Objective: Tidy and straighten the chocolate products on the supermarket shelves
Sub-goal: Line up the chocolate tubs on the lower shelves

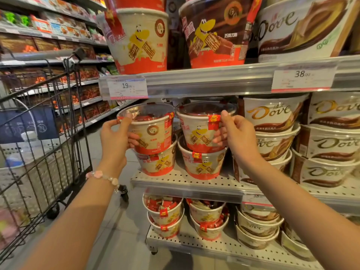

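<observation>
Single view, head-worn, wide-angle. It looks forward and slightly down from close range at the middle shelf (187, 182) of a supermarket unit, with straight lines bowed toward the frame edges. Both forearms reach in from the bottom corners. A trolley (44, 133) and an aisle fill the left side.

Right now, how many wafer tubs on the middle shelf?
4, in two stacks: left hand holds top-left tub, right hand top-right tub; lower-left tub, lower-right tub. More may hide behind.
</observation>
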Demonstrator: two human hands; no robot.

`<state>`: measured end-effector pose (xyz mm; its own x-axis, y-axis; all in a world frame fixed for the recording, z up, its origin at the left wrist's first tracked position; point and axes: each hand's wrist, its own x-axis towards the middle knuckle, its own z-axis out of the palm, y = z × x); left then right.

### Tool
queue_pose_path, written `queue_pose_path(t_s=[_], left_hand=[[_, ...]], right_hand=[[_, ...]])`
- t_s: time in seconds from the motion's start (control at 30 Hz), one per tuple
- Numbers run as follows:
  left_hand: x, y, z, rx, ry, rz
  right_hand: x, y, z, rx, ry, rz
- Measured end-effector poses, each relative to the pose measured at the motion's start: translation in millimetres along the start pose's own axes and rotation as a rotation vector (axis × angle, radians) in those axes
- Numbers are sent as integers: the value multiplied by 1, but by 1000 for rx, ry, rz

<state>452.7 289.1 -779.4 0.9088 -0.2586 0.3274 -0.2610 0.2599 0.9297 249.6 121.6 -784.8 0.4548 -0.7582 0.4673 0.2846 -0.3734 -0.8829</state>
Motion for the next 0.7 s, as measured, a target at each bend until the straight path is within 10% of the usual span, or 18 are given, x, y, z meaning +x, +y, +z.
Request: queue_pose_path(t_s=[0.3,0.7], left_hand=[[-11,-29,-8,414,-56,102],[-12,-58,13,421,-107,134]], right_hand=[[-28,33,4,-420,90,-228],[-35,43,25,-320,154,-61]])
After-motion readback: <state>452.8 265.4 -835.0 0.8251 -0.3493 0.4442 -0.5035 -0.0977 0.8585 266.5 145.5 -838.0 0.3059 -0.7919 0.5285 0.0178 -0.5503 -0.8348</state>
